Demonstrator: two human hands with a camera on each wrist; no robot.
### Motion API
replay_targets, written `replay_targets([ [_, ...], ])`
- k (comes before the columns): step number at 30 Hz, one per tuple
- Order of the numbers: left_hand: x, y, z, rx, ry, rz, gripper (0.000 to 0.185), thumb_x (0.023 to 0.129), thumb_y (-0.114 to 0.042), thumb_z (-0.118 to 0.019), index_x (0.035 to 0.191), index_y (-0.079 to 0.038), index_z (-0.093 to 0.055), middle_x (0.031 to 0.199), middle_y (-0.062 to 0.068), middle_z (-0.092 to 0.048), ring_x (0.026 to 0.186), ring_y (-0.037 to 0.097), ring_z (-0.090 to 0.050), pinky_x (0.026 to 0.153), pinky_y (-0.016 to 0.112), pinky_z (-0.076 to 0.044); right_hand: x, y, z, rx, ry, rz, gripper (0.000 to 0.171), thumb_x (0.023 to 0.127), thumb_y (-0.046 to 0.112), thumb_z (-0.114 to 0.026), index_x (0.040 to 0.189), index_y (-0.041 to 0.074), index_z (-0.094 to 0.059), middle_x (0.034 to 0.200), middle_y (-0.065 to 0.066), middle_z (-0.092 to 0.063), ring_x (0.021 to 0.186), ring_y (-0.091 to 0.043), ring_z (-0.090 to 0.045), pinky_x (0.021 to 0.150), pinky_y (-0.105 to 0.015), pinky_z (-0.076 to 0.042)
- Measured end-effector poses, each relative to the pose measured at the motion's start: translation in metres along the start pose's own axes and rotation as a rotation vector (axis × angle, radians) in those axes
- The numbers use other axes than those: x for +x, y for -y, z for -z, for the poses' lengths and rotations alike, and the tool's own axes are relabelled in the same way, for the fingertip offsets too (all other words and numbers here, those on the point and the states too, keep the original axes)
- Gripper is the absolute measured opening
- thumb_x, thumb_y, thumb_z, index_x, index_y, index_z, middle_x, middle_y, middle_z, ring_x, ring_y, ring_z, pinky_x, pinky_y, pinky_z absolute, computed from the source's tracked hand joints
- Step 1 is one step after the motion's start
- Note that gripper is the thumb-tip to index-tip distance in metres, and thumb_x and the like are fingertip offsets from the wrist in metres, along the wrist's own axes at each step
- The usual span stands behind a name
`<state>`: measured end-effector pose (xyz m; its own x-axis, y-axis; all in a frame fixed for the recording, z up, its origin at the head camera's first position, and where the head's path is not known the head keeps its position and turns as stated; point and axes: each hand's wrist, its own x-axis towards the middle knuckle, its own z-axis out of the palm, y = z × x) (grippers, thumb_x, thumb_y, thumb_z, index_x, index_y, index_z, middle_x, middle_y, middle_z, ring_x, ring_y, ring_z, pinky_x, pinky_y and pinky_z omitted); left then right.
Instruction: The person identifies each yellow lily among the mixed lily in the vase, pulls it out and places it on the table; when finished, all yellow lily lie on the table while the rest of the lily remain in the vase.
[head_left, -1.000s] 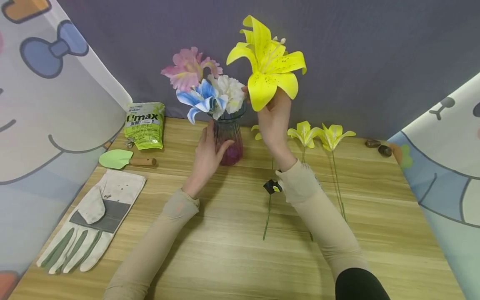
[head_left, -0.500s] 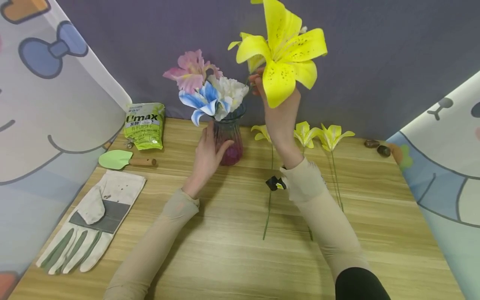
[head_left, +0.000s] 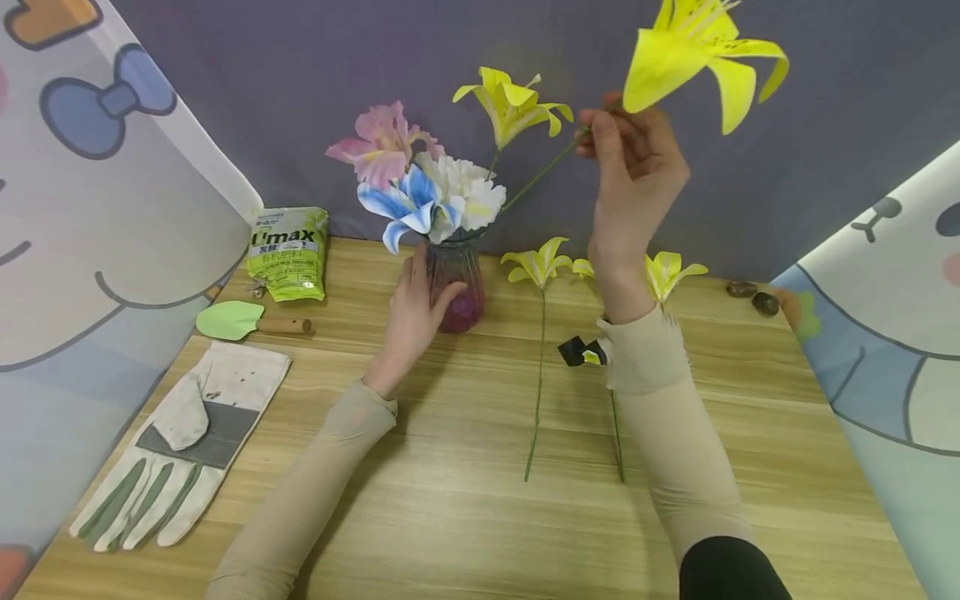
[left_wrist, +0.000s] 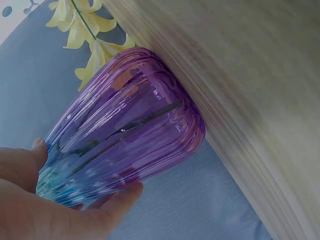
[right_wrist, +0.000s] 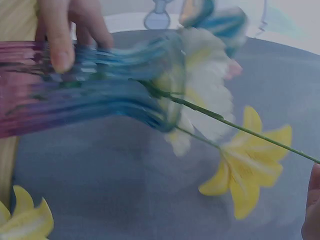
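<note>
The left hand (head_left: 415, 310) wraps round the purple glass vase (head_left: 454, 284) standing on the wooden table (head_left: 465, 508), while the right hand (head_left: 632, 179), raised high, pinches the green stem of a yellow lily (head_left: 701, 52) whose lower end slants down into the vase mouth among pink, blue and white blooms. More yellow lilies (head_left: 542, 265) lie flat just right of the vase. Off left sit a work glove (head_left: 176, 442), a green trowel (head_left: 247, 320) and a green bag (head_left: 291, 252) reading "Umax".

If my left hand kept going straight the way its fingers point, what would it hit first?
The left hand already grips the vase; its fingers point toward the back, so past the vase probably only the grey backdrop, though depth is unclear.
</note>
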<state>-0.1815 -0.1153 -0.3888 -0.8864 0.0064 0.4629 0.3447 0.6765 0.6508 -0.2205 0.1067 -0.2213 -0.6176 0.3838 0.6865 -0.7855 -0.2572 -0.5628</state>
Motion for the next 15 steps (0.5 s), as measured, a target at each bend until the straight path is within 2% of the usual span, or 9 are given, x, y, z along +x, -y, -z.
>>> replay_targets([
  [5,0.000,0.000,0.001,0.003,0.004,-0.001,0.087,0.103,-0.032,-0.075,0.162,0.013,-0.028,0.145,0.037,-0.051,0.129,0.055,-0.056,0.101,0.067,-0.050,0.014,0.013,0.012,0.022,-0.090,-0.026,0.013,0.097,-0.017,-0.065,0.101,-0.008,-0.074,0.088,-0.023,-0.075,0.072,-0.030,-0.067,0.073,-0.033,-0.059],
  [8,0.000,0.000,0.001,0.005,0.006,0.000,0.087,0.103,-0.032,-0.075,0.162,0.012,-0.029,0.145,0.037,-0.051,0.129,0.055,-0.056,0.101,0.067,-0.050,0.021,0.026,0.020,0.053,-0.133,-0.005,0.014,0.098,-0.018,-0.062,0.102,-0.010,-0.073,0.088,-0.025,-0.074,0.072,-0.032,-0.066,0.071,-0.033,-0.058],
  [12,0.000,-0.001,0.001,0.012,0.008,0.003,0.087,0.103,-0.033,-0.075,0.162,0.012,-0.028,0.145,0.037,-0.051,0.129,0.055,-0.056,0.101,0.067,-0.050,0.030,0.042,0.035,0.094,-0.156,0.028,0.011,0.099,-0.018,-0.060,0.103,-0.015,-0.070,0.088,-0.029,-0.072,0.072,-0.034,-0.065,0.070,-0.035,-0.057],
  [15,0.000,-0.001,0.001,0.009,0.006,0.005,0.087,0.103,-0.033,-0.074,0.161,0.013,-0.029,0.144,0.037,-0.051,0.127,0.055,-0.057,0.100,0.067,-0.050,0.036,0.049,0.052,0.099,-0.158,0.013,0.007,0.097,-0.017,-0.065,0.103,-0.019,-0.067,0.086,-0.030,-0.071,0.070,-0.034,-0.064,0.068,-0.035,-0.057],
])
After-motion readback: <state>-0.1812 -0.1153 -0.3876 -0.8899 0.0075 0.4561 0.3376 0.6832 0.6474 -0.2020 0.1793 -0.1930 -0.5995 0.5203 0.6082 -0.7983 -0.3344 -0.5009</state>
